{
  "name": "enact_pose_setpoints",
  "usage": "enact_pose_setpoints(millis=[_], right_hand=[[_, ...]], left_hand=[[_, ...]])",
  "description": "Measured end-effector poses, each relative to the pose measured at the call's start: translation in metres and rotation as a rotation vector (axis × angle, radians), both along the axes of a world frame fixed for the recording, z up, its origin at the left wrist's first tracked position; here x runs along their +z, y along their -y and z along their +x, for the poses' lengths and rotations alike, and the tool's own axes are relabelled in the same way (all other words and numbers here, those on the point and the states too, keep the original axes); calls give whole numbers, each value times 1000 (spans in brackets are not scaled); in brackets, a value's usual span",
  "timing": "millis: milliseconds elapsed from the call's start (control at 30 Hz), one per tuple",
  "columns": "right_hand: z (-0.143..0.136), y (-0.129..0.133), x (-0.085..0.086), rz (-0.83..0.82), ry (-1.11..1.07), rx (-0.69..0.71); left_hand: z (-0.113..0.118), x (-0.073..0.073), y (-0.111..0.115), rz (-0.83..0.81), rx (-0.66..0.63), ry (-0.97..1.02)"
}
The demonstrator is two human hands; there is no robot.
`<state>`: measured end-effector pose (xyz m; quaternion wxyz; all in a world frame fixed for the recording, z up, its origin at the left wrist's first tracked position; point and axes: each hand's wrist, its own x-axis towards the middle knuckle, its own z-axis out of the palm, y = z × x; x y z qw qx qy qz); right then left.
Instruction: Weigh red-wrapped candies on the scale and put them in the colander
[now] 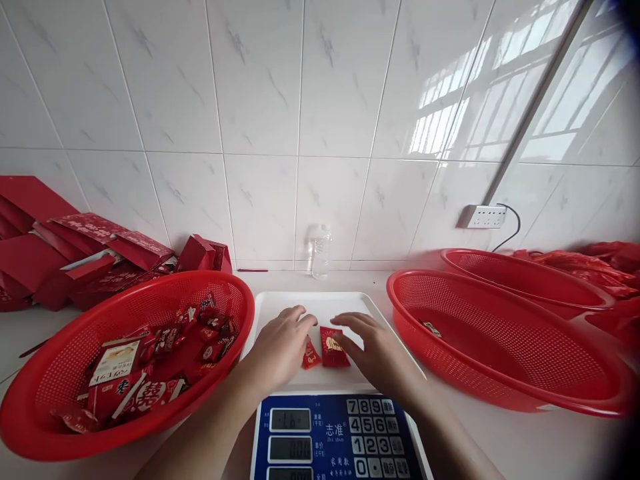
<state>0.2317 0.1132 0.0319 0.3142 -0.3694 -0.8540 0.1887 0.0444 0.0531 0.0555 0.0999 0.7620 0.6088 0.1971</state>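
Both my hands are over the white weighing tray of a counter scale. My left hand is at the tray's left side, its fingers curved and apart, beside a small red packet that it partly covers. My right hand has its fingers stretched and spread. Its thumb lies over the edge of a larger red packet with gold print, which rests flat on the tray. The blue scale panel with number keys and displays is below my wrists.
To the left, a red perforated basket holds several red snack packets. Two more red baskets stand on the right, one behind the other. Red boxes, a clear bottle, a power strip and red bags are along the tiled wall.
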Motion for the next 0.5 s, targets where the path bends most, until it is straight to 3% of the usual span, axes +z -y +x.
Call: enact_pose_setpoints(millis=[100, 200, 400, 500], right_hand=[[-1, 12, 7, -71, 112, 115], [-2, 14, 6, -92, 175, 119], [2, 4, -3, 62, 166, 151], [5, 2, -7, 137, 180, 138]], left_hand=[[3, 3, 3, -57, 17, -103], [7, 5, 6, -100, 4, -94], [17, -3, -3, -31, -98, -47], [18, 2, -2, -29, -91, -122]])
